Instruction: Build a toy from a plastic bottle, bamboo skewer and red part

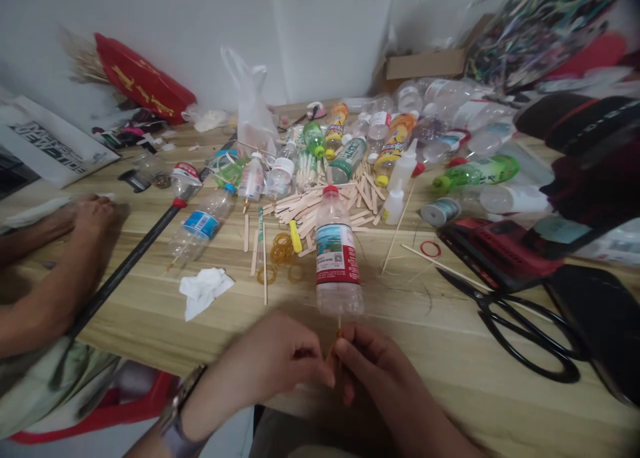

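A clear plastic bottle point(338, 301) with a red cap and a blue-and-red label is right in front of me, its cap pointing away. From its base end a thin wooden stick point(340, 322) sticks out toward me. My right hand point(377, 361) pinches this stick between thumb and fingers, just below the bottle. Close beside it, my left hand point(280, 351) is closed, its fingertips on what looks like an amber rubber band at the stick. The fingers partly hide that spot. Loose amber rubber bands point(283, 249) lie beyond my left hand, near a yellow-handled tool point(295, 237).
Flat wooden sticks point(300, 205) are heaped behind the bottle, with many plastic bottles point(400, 141) beyond. Black scissors point(530, 325) and a dark phone-like slab point(595, 331) lie at right. A bottle with a blue label point(201, 223), crumpled tissue point(205, 290) and another person's arms point(60, 271) are at left.
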